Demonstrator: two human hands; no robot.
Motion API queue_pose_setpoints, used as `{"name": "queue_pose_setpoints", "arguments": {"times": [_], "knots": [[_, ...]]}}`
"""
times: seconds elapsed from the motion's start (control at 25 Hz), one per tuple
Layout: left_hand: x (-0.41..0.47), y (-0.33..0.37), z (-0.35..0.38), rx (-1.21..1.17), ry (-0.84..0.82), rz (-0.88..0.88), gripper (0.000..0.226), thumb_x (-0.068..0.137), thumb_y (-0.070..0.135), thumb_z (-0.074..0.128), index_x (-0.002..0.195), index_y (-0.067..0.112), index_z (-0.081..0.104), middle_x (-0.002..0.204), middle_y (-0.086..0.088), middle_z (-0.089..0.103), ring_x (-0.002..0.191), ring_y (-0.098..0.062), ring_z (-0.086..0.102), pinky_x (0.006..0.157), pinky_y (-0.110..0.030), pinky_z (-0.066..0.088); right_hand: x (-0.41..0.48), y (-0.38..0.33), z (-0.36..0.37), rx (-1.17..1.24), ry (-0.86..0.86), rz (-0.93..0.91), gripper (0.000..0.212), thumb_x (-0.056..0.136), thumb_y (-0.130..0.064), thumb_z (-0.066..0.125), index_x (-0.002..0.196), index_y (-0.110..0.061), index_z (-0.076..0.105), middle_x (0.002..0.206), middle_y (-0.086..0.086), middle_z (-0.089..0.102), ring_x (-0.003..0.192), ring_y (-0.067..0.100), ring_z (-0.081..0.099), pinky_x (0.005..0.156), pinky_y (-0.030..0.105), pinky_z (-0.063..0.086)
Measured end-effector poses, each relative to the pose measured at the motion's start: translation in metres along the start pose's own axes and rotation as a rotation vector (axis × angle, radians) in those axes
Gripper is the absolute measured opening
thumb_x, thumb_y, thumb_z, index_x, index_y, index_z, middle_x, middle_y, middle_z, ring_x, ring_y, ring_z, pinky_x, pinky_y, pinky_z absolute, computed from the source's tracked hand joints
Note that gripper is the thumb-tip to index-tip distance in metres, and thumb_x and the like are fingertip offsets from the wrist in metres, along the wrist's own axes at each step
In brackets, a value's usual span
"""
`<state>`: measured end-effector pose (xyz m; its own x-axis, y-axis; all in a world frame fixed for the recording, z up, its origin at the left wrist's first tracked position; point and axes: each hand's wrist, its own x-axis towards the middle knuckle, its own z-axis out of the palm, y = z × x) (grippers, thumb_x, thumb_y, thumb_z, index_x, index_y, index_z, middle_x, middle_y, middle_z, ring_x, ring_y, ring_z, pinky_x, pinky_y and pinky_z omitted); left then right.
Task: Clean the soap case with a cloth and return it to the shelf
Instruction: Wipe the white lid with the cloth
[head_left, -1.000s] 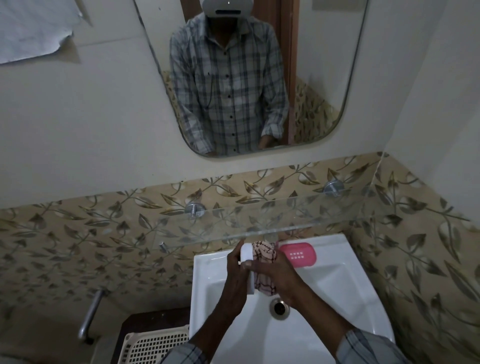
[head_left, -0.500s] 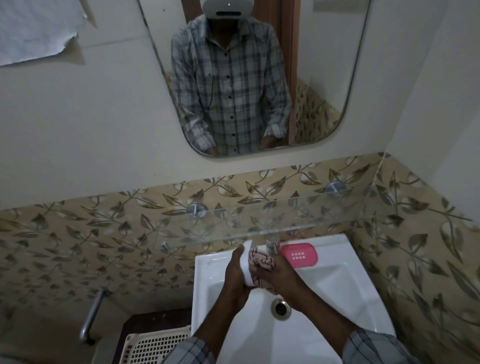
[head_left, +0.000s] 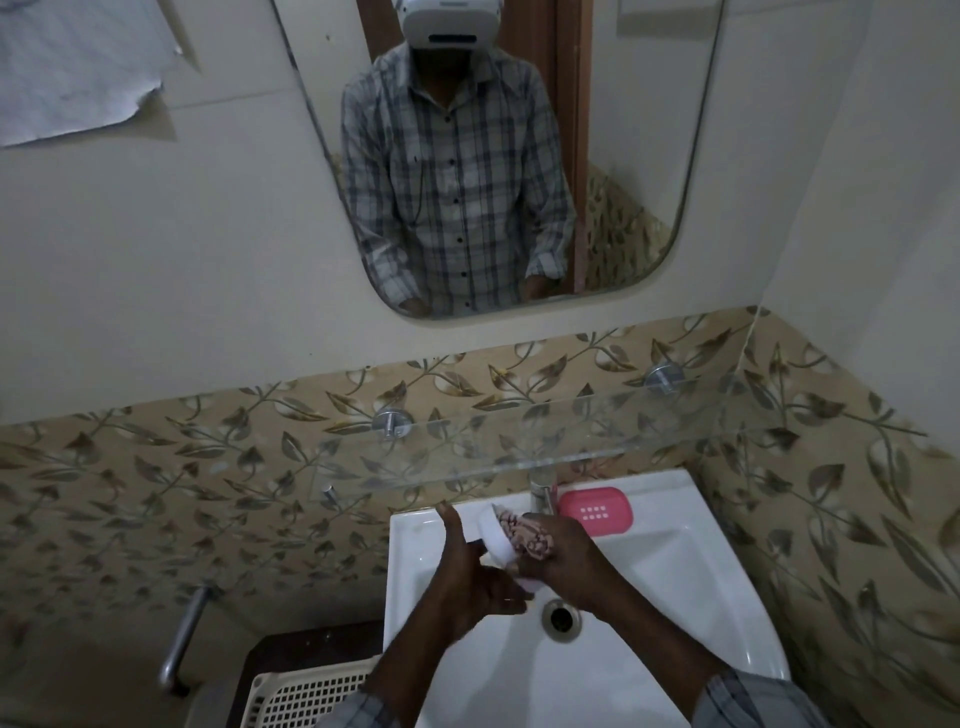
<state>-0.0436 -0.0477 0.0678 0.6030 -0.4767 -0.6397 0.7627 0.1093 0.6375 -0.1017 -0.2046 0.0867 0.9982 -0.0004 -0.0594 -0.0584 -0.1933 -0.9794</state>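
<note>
A: Head view, item one?
B: Entry: left hand (head_left: 467, 569), thumb raised clear, fingers flat beneath white soap case (head_left: 497, 545); right hand (head_left: 569, 564) clenched round patterned cloth (head_left: 525, 535), pressed into it.
A: Surroundings?
B: Over sink (head_left: 675, 582); tap (head_left: 543, 493) and pink tray (head_left: 597, 512) behind; glass shelf (head_left: 519, 441) above.
A: Axis?
B: On edge, far-left to near-right.

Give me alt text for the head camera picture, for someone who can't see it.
Over a white sink, the left hand supports a white soap case while the right hand presses a patterned cloth into it. A pink soap case piece lies on the sink rim beside the tap, under a glass shelf and a mirror.
</note>
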Motion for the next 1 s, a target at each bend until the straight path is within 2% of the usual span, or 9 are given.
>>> {"name": "queue_pose_setpoints", "arguments": {"times": [0.08, 0.16, 0.28, 0.4, 0.48, 0.6, 0.76, 0.88, 1.0], "knots": [[-0.003, 0.018, 0.007, -0.145, -0.050, -0.211, 0.106, 0.080, 0.086, 0.028, 0.132, -0.003, 0.055, 0.119, -0.032, 0.062, 0.113, -0.050, 0.056, 0.096, -0.063, 0.040, -0.006, 0.005, 0.010, -0.118, -0.035, -0.056, 0.018, 0.068, -0.023, 0.082, 0.081, -0.026, 0.070, 0.078, 0.000, 0.073, 0.073, 0.006, 0.066, 0.067, 0.037, 0.057], [-0.002, 0.025, 0.026, -0.149, 0.046, -0.169, 0.088, 0.091, 0.074, 0.029, 0.121, -0.002, 0.061, 0.107, -0.027, 0.067, 0.105, -0.043, 0.059, 0.093, -0.056, 0.042, -0.009, -0.001, 0.013, -0.030, -0.055, -0.014, 0.021, 0.065, -0.018, 0.082, 0.077, -0.032, 0.072, 0.078, -0.004, 0.073, 0.076, 0.010, 0.070, 0.072, 0.041, 0.062], [0.005, 0.012, 0.038, 0.044, 0.242, 0.169, 0.057, 0.100, 0.054, 0.035, 0.102, 0.015, 0.075, 0.097, -0.017, 0.076, 0.087, -0.032, 0.073, 0.071, -0.041, 0.058, -0.003, -0.012, 0.006, 0.223, -0.025, 0.112, 0.025, 0.065, -0.016, 0.082, 0.089, -0.015, 0.075, 0.081, 0.006, 0.076, 0.077, 0.023, 0.072, 0.073, 0.041, 0.059], [0.012, -0.013, 0.025, 0.264, 0.266, 0.689, 0.039, 0.106, 0.030, 0.035, 0.135, 0.014, 0.055, 0.141, -0.014, 0.056, 0.126, -0.025, 0.057, 0.103, -0.038, 0.049, 0.002, -0.018, 0.006, 0.637, 0.033, 0.254, 0.054, 0.065, -0.018, 0.086, 0.114, -0.005, 0.066, 0.102, 0.022, 0.074, 0.093, 0.040, 0.071, 0.088, 0.052, 0.056], [0.009, -0.021, 0.018, 0.383, 0.158, 0.822, 0.070, 0.095, 0.060, 0.041, 0.150, 0.018, 0.030, 0.154, -0.001, 0.040, 0.137, -0.011, 0.045, 0.109, -0.030, 0.043, 0.000, -0.018, 0.009, 0.750, 0.038, 0.285, 0.076, 0.063, -0.010, 0.090, 0.129, -0.001, 0.054, 0.113, 0.027, 0.070, 0.104, 0.045, 0.068, 0.094, 0.059, 0.052], [0.002, -0.029, 0.010, 0.287, 0.086, 0.643, 0.105, 0.066, 0.085, 0.057, 0.150, 0.029, 0.029, 0.143, 0.010, 0.054, 0.120, 0.003, 0.059, 0.087, -0.015, 0.053, -0.003, -0.015, 0.003, 0.558, 0.042, 0.249, 0.075, 0.064, -0.004, 0.089, 0.129, 0.000, 0.053, 0.106, 0.019, 0.074, 0.094, 0.033, 0.074, 0.077, 0.043, 0.061], [-0.005, -0.018, 0.010, -0.032, 0.142, 0.279, 0.084, 0.076, 0.087, 0.034, 0.123, 0.026, 0.067, 0.115, -0.014, 0.074, 0.104, -0.032, 0.071, 0.078, -0.047, 0.060, -0.010, -0.012, 0.005, 0.024, 0.002, 0.134, 0.029, 0.064, -0.016, 0.085, 0.083, -0.005, 0.067, 0.073, 0.013, 0.069, 0.062, 0.014, 0.061, 0.059, 0.033, 0.047], [0.000, -0.015, 0.026, 0.015, 0.253, 0.242, 0.089, 0.073, 0.087, 0.031, 0.100, 0.017, 0.078, 0.096, -0.016, 0.078, 0.086, -0.033, 0.076, 0.065, -0.045, 0.062, -0.013, -0.015, 0.010, 0.142, -0.019, 0.177, 0.019, 0.067, -0.013, 0.083, 0.082, -0.007, 0.072, 0.081, 0.016, 0.075, 0.073, 0.033, 0.072, 0.069, 0.051, 0.058], [0.001, -0.025, 0.029, 0.037, 0.249, 0.315, 0.085, 0.072, 0.080, 0.039, 0.112, 0.014, 0.073, 0.104, -0.016, 0.077, 0.092, -0.030, 0.075, 0.070, -0.042, 0.062, -0.002, -0.021, 0.007, 0.463, 0.036, 0.281, 0.031, 0.076, -0.001, 0.078, 0.106, -0.001, 0.072, 0.103, 0.025, 0.074, 0.097, 0.042, 0.071, 0.091, 0.061, 0.054]]}}
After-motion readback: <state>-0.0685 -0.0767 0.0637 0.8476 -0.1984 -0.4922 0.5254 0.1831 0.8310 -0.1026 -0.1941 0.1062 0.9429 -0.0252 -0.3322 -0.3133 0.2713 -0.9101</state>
